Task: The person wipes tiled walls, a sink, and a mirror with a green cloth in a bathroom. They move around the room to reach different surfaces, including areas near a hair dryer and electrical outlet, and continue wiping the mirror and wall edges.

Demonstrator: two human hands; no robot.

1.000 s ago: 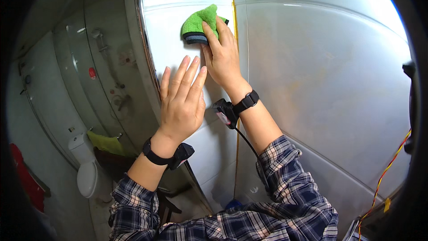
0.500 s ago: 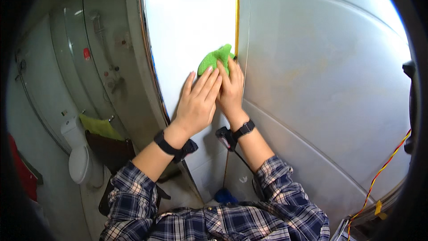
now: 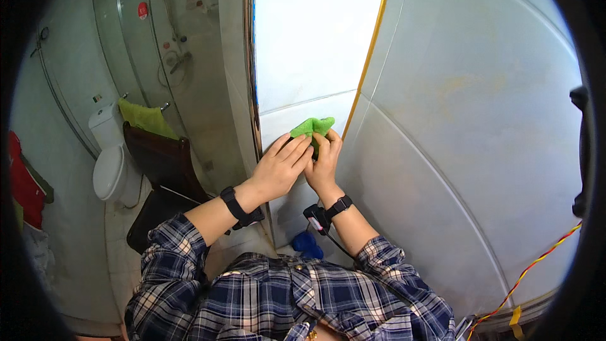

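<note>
A small green cloth is bunched against the white tiled wall panel, just below a horizontal tile joint. My left hand presses it from the left, its fingers stretched together over the cloth's lower edge. My right hand pinches the cloth from the right with curled fingers. Both hands nearly meet under it, and part of the cloth is hidden behind the fingers. A black strap with a small device circles each wrist.
Beside the panel's gold edge strip stands a grey-white wall. A dark chair, toilet and yellow-green towel are at left. A blue object lies low between my arms. Twisted red-yellow wires hang at right.
Both hands have moved down the panel with the green cloth, from above the tile joint to below it. The view has shifted too, with more of the chair showing.
</note>
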